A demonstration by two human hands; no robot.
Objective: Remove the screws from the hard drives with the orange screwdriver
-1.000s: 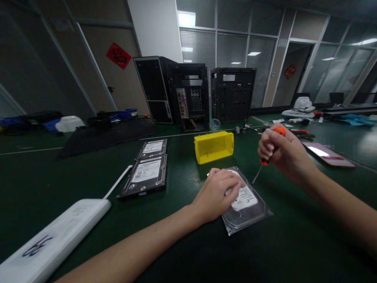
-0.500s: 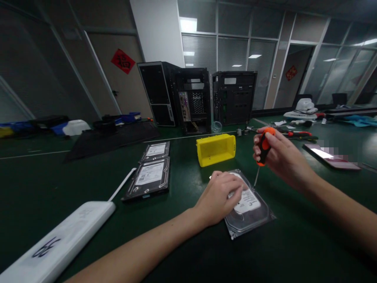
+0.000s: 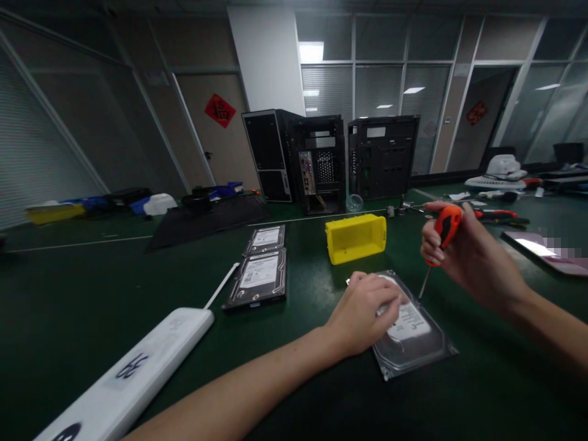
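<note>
A silver hard drive (image 3: 413, 352) with a white label lies flat on the green table in front of me. My left hand (image 3: 367, 312) presses on its left part, fingers curled over it, and hides part of the label. In my right hand (image 3: 482, 269) is a screwdriver (image 3: 448, 226) with an orange and black handle. Its shaft slants down to the left, and the tip touches the drive's right edge near a corner. Whether a screw sits under the tip is too small to tell.
Beyond the drive stands a yellow bin (image 3: 356, 242) on its side. Two more hard drives (image 3: 260, 275) lie to the left, near a white power strip (image 3: 151, 361). Black computer cases (image 3: 321, 162) stand behind. A phone (image 3: 546, 251) and pliers (image 3: 500, 215) lie at the right.
The view has turned left, so everything sits further right in the picture. The screwdriver handle leans more to the right, while its tip stays at the drive's edge. My left hand keeps its place.
</note>
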